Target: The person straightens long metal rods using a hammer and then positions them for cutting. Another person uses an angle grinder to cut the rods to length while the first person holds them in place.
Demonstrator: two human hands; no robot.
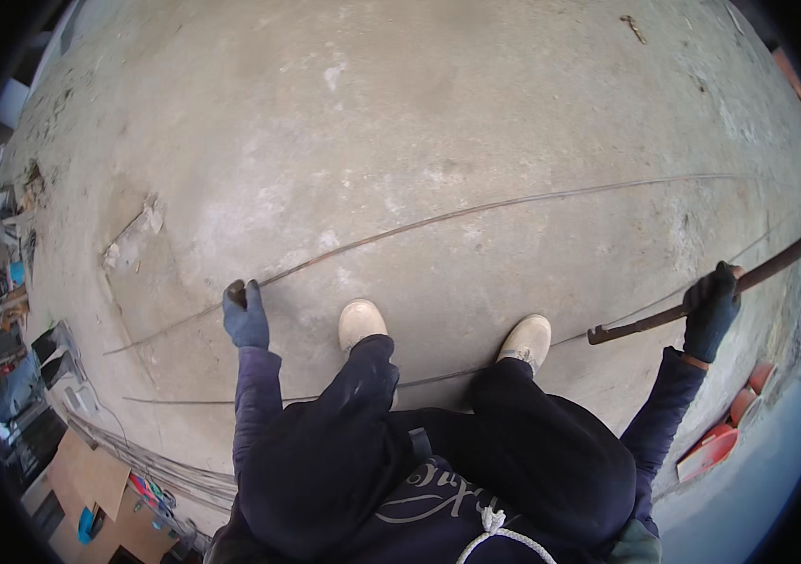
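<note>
Right hand point(712, 310), right of frame, clamps its fingers around the brown bar point(781, 262); left hand point(247, 318), left of centre, curls fingers together, contents unclear. Apparent step: positioning the bar near the thin rods point(476, 209), mid-frame; next likely needs steady aiming.

Person's L hand point(247, 318), gloved, is out L of the legs point(321, 432), fingers curled approx. into a fist, L forearm point(257, 390) running nearly straight fwd. R hand point(712, 305), gloved too, sits farther out to the R, fingers clenched in a grip, R forearm point(661, 404) slanting fwd & outward. Legs spread, feet point(360, 321) well apart
</note>
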